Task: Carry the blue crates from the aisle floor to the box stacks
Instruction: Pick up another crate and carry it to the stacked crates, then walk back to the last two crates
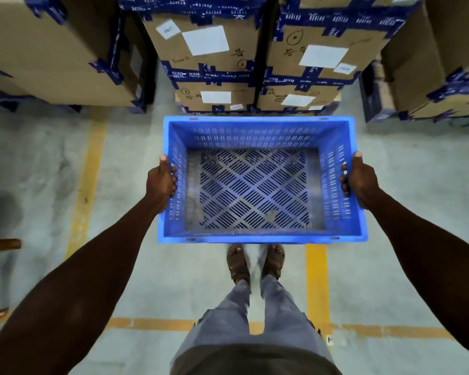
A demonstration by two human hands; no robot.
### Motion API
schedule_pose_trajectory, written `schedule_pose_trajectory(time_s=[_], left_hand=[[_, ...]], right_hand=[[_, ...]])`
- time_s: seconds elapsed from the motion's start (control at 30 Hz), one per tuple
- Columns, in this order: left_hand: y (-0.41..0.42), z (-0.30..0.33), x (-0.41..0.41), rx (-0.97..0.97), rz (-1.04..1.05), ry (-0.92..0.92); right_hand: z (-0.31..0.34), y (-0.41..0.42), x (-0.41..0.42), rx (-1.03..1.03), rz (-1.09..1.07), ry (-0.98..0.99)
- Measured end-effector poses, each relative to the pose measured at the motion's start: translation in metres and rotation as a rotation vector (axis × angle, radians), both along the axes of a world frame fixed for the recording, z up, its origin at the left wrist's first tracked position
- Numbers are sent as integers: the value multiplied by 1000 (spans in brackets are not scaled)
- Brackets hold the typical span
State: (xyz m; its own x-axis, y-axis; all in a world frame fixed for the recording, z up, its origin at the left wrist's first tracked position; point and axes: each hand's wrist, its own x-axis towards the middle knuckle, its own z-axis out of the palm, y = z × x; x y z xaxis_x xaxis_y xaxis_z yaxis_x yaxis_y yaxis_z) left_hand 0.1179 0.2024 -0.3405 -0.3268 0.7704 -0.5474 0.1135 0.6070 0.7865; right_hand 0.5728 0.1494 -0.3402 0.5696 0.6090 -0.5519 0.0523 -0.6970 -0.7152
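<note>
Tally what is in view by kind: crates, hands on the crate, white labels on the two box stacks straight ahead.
Blue crate: 1
Hands holding it, left hand and right hand: 2
White labels on the two stacks: 9
Total: 12

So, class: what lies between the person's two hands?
In the head view, only the empty blue crate: the left hand and right hand grip its opposite side walls.

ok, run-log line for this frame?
phase: carrying | blue crate: empty, held off floor | left hand: grips left rim | right hand: grips right rim | box stacks: directly ahead
</note>
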Motion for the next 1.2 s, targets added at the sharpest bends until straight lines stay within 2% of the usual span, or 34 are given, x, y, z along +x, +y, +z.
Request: schedule_pose_trajectory(time_s=[0.37,0.5,0.57,0.63,0.7,0.77,0.87,1.0,1.2], left_hand=[[-18,-15,-5,-52,-85,-8],[-10,-15,-5,-69,-102,69],[-8,-15,-2,-85,-135,195],[-17,-10,9,-110,-193,444],[-38,4,36,-29,-196,654],[-60,24,71,116,-184,686],[-91,36,131,301,-341,485],[-148,66,243,355,-528,86],[-234,93,424,368,-840,-138]], right_hand=[[-10,-29,6,-35,-4,-4],[-11,-22,9,-25,13,-30],[-13,-24,10,-71,71,-119],[-5,-35,4,-104,172,-266],[8,-52,-8,-53,206,-325],[24,-69,-19,3,187,-296],[48,-109,-21,102,96,-251],[69,-182,4,190,-84,-187],[82,-304,113,226,-313,-191]])
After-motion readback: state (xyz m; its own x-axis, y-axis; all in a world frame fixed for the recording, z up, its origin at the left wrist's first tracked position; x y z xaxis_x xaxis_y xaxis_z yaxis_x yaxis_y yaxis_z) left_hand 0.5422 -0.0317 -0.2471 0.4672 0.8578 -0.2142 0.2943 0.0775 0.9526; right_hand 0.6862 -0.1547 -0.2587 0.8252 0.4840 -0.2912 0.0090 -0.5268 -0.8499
